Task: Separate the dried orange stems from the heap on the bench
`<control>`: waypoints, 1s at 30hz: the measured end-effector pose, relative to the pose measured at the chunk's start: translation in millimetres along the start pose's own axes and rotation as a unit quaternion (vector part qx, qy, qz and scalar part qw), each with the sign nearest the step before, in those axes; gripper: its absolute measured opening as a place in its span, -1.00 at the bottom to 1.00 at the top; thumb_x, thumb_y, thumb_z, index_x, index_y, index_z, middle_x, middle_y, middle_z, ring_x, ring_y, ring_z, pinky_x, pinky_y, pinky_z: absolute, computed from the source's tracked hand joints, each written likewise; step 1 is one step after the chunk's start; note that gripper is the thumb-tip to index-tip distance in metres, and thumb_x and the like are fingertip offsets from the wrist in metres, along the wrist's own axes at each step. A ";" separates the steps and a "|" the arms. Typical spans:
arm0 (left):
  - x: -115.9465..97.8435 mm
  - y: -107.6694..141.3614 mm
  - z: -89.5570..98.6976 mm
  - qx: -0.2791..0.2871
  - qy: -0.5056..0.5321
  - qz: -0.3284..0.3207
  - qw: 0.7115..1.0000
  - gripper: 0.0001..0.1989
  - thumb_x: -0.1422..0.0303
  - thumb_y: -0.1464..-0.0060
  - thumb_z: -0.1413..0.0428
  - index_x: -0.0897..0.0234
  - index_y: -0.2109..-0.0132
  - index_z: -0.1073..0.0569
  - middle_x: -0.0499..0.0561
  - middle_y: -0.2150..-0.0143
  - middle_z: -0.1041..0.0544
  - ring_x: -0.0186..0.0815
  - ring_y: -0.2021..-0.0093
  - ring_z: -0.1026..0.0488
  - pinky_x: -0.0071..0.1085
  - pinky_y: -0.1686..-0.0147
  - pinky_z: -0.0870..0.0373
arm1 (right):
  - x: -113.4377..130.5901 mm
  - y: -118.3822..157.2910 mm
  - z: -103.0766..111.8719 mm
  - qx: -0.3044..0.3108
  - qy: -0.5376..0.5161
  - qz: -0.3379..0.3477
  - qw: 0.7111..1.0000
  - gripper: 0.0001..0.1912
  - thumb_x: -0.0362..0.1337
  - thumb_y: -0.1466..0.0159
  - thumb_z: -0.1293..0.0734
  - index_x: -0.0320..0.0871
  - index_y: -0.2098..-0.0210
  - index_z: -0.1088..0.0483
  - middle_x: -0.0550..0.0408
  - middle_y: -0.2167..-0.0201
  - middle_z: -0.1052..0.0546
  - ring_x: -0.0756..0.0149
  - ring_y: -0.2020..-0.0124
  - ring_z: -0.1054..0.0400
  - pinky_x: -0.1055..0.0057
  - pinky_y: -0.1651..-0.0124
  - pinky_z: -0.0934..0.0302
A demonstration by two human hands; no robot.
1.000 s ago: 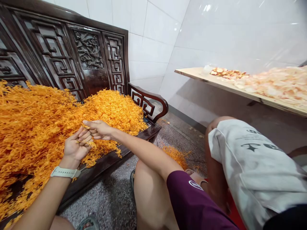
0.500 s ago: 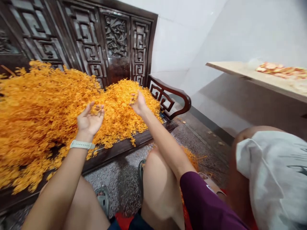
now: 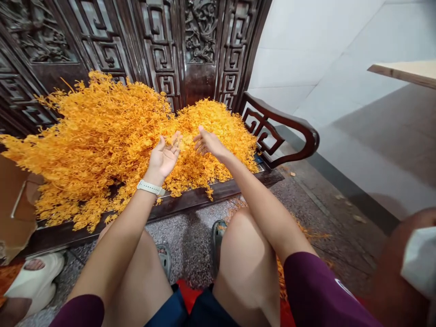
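Overflowing orange strands on carved bench

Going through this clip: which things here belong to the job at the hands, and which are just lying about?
Job: left hand, right hand, both open over the orange strands heaped on the carved bench.

Lying about: fallen strands on the floor, cardboard, wooden board, white sandal.

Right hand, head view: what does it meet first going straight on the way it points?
From the right hand, most likely the heap of orange strands, directly ahead, though depth is unclear. Behind the heap stands the carved dark wood bench back.
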State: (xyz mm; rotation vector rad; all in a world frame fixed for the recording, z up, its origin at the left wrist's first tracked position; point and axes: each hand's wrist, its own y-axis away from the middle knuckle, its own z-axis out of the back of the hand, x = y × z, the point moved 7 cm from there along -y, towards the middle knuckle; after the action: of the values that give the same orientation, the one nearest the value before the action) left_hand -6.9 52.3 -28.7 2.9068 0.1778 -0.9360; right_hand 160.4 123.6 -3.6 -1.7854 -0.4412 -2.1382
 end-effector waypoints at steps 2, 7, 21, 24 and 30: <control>-2.1 -2.9 2.5 -0.008 -0.006 -0.012 1.000 -0.80 0.18 -0.39 -0.12 0.21 0.11 -0.50 0.14 -0.07 -0.63 -0.24 -0.22 -0.53 -0.33 -0.17 -0.51 | -3.4 8.4 -28.0 0.120 -0.032 -0.026 0.992 -0.48 0.15 -0.48 -0.16 -0.19 0.22 -0.41 -0.07 0.40 -0.54 0.30 0.51 -0.42 0.42 0.51 -0.27; 6.2 -7.5 10.5 -0.034 -0.023 -0.030 0.999 -0.80 0.17 -0.33 -0.20 0.20 0.12 -0.45 0.09 0.01 -0.64 -0.30 -0.03 -0.58 -0.37 -0.06 -0.51 | 5.3 16.0 -52.0 0.140 -0.059 0.040 0.988 -0.74 -0.29 -0.32 -0.43 -0.13 0.01 -0.40 0.04 0.28 -0.55 0.34 0.41 -0.46 0.47 0.47 -0.36; 25.2 7.4 0.2 -0.041 -0.123 -0.075 0.989 -0.68 0.33 0.18 -0.51 0.27 0.38 -0.52 -0.02 0.24 -0.62 -0.42 0.27 -0.53 -0.49 0.23 -0.40 | 10.7 17.2 -40.7 0.010 -0.305 -0.051 0.951 -0.87 -0.20 -0.49 -0.22 -0.09 0.18 -0.28 0.19 0.45 -0.41 0.42 0.56 -0.37 0.44 0.42 -0.47; 23.6 7.5 0.0 -0.059 -0.121 -0.121 0.983 -0.67 0.34 0.23 -0.52 0.27 0.36 -0.54 0.00 0.21 -0.63 -0.40 0.21 -0.56 -0.51 0.22 -0.40 | 7.9 15.7 -35.1 -0.034 -0.277 -0.036 0.960 -0.88 -0.21 -0.49 -0.28 -0.06 0.17 -0.24 0.25 0.48 -0.39 0.45 0.57 -0.37 0.55 0.48 -0.37; 20.0 10.3 5.1 -0.094 -0.196 -0.223 0.950 -0.66 0.30 0.20 -0.48 0.28 0.35 -0.49 -0.02 0.29 -0.58 -0.37 0.25 -0.54 -0.44 0.16 -0.45 | -4.4 19.2 -48.9 -0.061 -0.276 -0.057 0.958 -0.81 -0.12 -0.50 -0.27 -0.02 0.16 -0.16 0.30 0.46 -0.40 0.44 0.51 -0.34 0.54 0.44 -0.34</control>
State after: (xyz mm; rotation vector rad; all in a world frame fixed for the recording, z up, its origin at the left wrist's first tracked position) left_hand 7.7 43.2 -44.1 2.4802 0.8644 -1.4448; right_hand 126.1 85.4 -15.7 -2.4849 -0.5611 -1.7368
